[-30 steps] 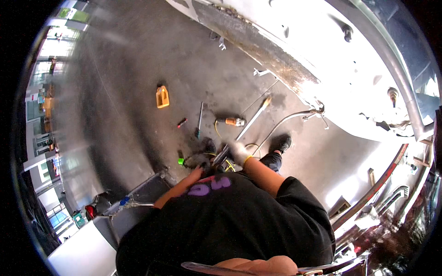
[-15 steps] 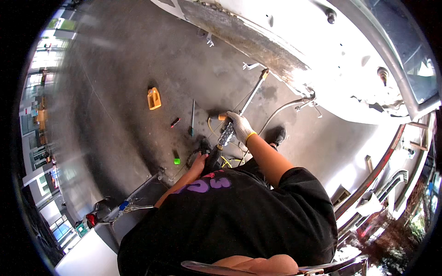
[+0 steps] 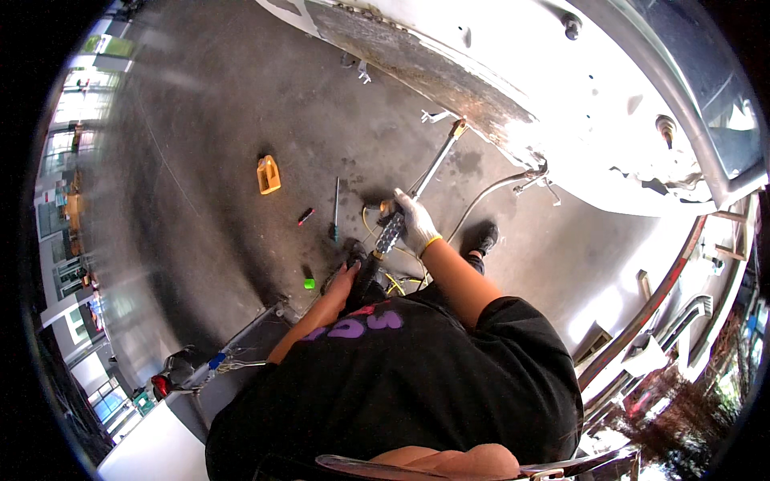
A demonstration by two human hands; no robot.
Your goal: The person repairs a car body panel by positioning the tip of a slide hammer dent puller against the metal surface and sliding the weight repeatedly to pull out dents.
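A white glove with a yellow cuff covers my right hand (image 3: 416,224). Its fingers stretch out alongside the black, knobbly-surfaced body (image 3: 391,232) of a long tool. Beyond that hand, a silver rod (image 3: 435,167) runs up to the lower edge of a white car body (image 3: 521,60) and ends in a brownish-orange tip. An orange part (image 3: 385,207) sits by the knobbly body, partly behind my fingers. My bare left hand (image 3: 343,280) is low, beside a dark shoe and the tool's dark lower end; its fingers are partly hidden, and whether it grips anything does not show.
On the grey floor lie a yellow-orange jug (image 3: 269,175), a red-and-black marker-like item (image 3: 306,216), a long screwdriver-like tool (image 3: 336,210) and a green block (image 3: 309,284). A hose (image 3: 481,196) curves toward the car. Yellow cable (image 3: 394,282) lies near my feet. Metal equipment (image 3: 241,333) stands at left.
My right hand's fingers have straightened and lifted off the orange part. My left hand has shifted slightly up. The rod stays against the car's edge.
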